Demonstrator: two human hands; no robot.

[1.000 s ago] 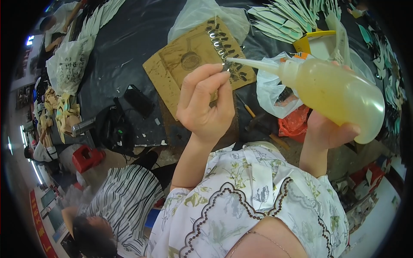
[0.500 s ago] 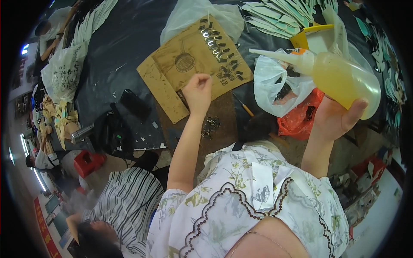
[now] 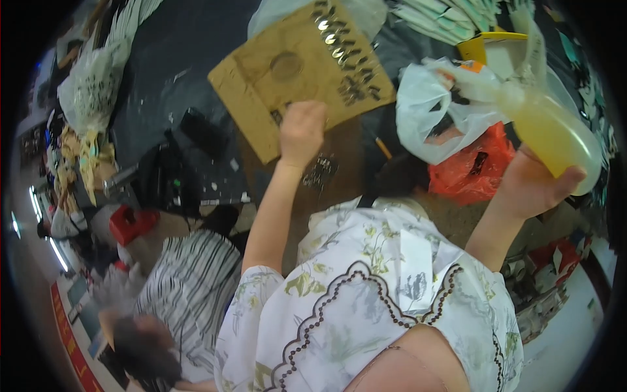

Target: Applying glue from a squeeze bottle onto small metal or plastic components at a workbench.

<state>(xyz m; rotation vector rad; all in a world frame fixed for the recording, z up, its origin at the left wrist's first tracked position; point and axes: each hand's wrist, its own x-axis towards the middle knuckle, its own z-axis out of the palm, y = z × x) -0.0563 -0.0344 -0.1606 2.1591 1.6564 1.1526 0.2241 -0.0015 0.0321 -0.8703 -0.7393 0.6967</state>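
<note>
In my right hand is a translucent squeeze bottle of yellow liquid, tilted, its long nozzle pointing left over a white plastic bag. My left hand is closed, with its fingers curled over the near edge of a brown cardboard sheet. Whatever its fingers pinch, if anything, is hidden. Small dark, shiny pieces lie in rows along the sheet's right side. A round glue-coloured patch marks its middle. Just below my left wrist, loose small metal pieces lie in a pile.
Beside the white bag lies a red plastic bag, with a yellow box behind. Stacks of pale cut pieces stand at the back. A black phone-like object lies left. A person in a striped top is at lower left.
The view has shifted, and the bottle appears farther right and tilted more steeply. Relative to the cardboard, my left hand has drawn back toward its near edge.
</note>
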